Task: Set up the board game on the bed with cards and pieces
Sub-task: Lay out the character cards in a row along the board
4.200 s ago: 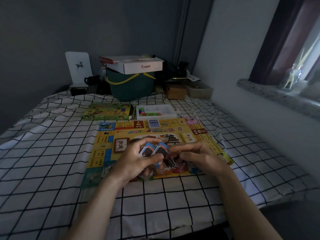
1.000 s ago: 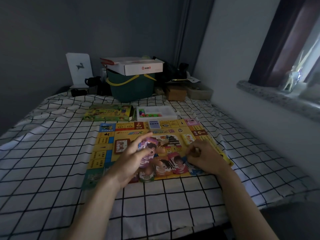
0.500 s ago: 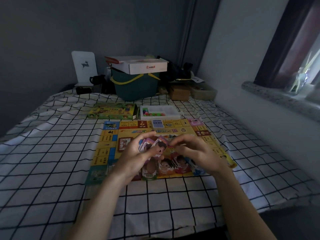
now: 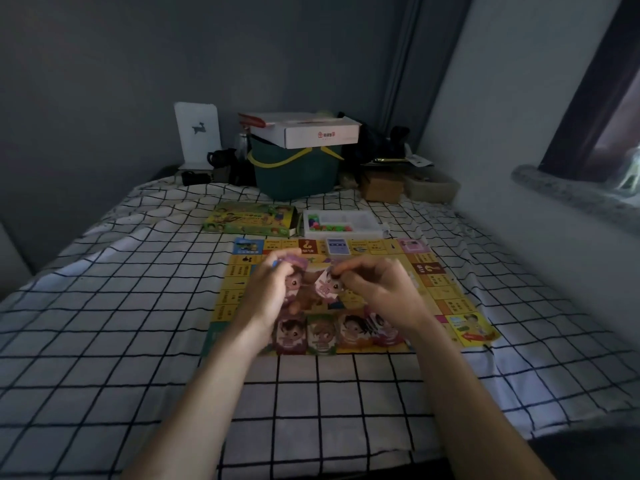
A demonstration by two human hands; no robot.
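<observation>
A picture card (image 4: pixel 328 285) is pinched in the right hand (image 4: pixel 377 292) above the game board (image 4: pixel 446 296) on the checked bed (image 4: pixel 104 327), the left hand (image 4: pixel 268 292) gripping a small stack of cards (image 4: pixel 294 268) beside it (four character cards (image 4: pixel 332 332) line the board's near edge).

Question mark on game board (image 4: pixel 432 269)
</observation>
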